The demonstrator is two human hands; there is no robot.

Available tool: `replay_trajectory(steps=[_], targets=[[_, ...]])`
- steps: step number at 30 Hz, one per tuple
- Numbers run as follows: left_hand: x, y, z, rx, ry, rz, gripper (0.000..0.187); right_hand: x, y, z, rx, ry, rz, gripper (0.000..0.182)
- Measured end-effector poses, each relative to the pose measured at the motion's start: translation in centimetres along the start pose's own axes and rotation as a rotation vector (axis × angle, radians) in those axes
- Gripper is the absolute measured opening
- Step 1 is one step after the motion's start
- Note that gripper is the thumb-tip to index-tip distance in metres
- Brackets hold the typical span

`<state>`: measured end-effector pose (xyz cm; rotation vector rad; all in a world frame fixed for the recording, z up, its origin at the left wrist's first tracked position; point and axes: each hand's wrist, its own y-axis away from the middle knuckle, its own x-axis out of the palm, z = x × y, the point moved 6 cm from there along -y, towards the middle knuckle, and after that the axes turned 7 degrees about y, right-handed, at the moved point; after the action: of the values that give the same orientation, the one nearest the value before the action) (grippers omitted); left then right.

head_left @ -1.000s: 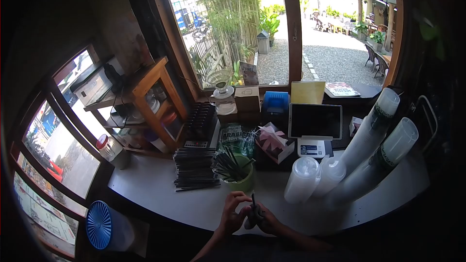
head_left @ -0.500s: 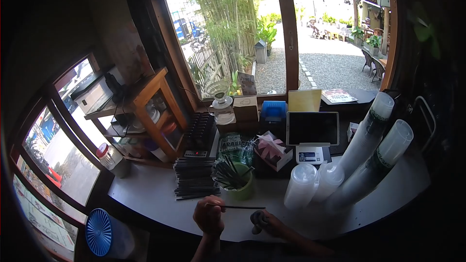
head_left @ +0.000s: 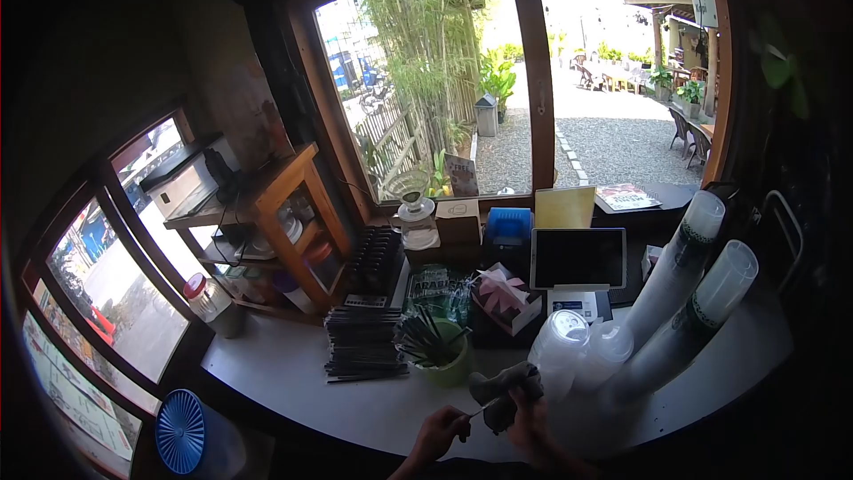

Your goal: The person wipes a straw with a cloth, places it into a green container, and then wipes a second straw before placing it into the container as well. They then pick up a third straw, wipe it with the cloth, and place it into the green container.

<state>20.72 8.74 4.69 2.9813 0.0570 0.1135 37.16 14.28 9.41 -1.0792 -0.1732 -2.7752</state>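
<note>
Near the counter's front edge, my left hand [head_left: 442, 432] is closed on one end of a thin straw-like stick [head_left: 484, 408]. The stick's other end meets a crumpled grey cloth [head_left: 499, 391], which my right hand [head_left: 526, 418] grips and holds up. Just behind my hands stands a green cup [head_left: 449, 364] full of dark, thin wrapped sticks. To its left lies a stack of similar dark sticks [head_left: 364, 344].
Clear plastic lids [head_left: 567, 338] and two tall, leaning stacks of plastic cups [head_left: 671, 271] stand on the right. A tablet [head_left: 578, 258] and pink-ribboned box [head_left: 506, 298] sit behind. A blue-lidded container [head_left: 182, 432] is at the lower left.
My left hand has moved right and down with the stick. My right hand has risen to the right with the cloth, which now touches the stick. The view has tilted slightly up.
</note>
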Motion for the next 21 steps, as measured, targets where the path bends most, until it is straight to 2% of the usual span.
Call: replay_trajectory(steps=[1, 2, 5, 6, 9, 12, 15, 16, 18, 21], targets=[[0.2, 0.2, 0.8, -0.021, 0.014, 0.029, 0.022, 0.3, -0.1, 0.9, -0.127, 0.054, 0.021, 0.019], [0.4, 0.3, 1.4, -0.043, 0.029, 0.060, 0.024, 0.3, -0.2, 0.6, -0.160, 0.136, 0.014, 0.018], [-0.6, -0.1, 2.0, 0.027, 0.116, 0.028, 0.023, 1.5, 0.8, -2.0, 0.068, 0.152, 0.172, 0.017], [-0.7, -0.1, 0.8, 0.088, 0.029, 0.048, 0.022, 0.0, 0.9, -4.1, 0.180, 0.276, 0.206, 0.017], [-2.0, -0.7, 2.6, 0.029, -0.069, -0.014, 0.020, -0.5, 0.4, -4.6, 0.078, 0.439, 0.141, 0.021], [-0.3, 0.2, 2.7, -0.094, 0.030, 0.009, 0.019, 0.2, 0.6, -1.0, -0.122, 0.357, 0.089, 0.020], [0.2, 0.4, 2.5, -0.002, -0.097, 0.062, 0.021, 1.1, 0.1, -1.4, -0.153, 0.225, 0.223, 0.017], [0.3, 0.2, 1.7, 0.076, -0.121, 0.064, 0.022, 1.8, 0.6, -0.6, -0.404, 0.529, 0.292, 0.019], [0.6, 0.2, 0.1, 0.233, -0.163, 0.060, 0.023, 1.7, 1.1, -3.6, -0.129, 0.295, 0.393, 0.018], [0.4, -0.2, 1.8, 0.152, -0.111, 0.125, 0.025, 0.0, 0.7, -4.9, 0.025, 0.175, 0.293, 0.017]])
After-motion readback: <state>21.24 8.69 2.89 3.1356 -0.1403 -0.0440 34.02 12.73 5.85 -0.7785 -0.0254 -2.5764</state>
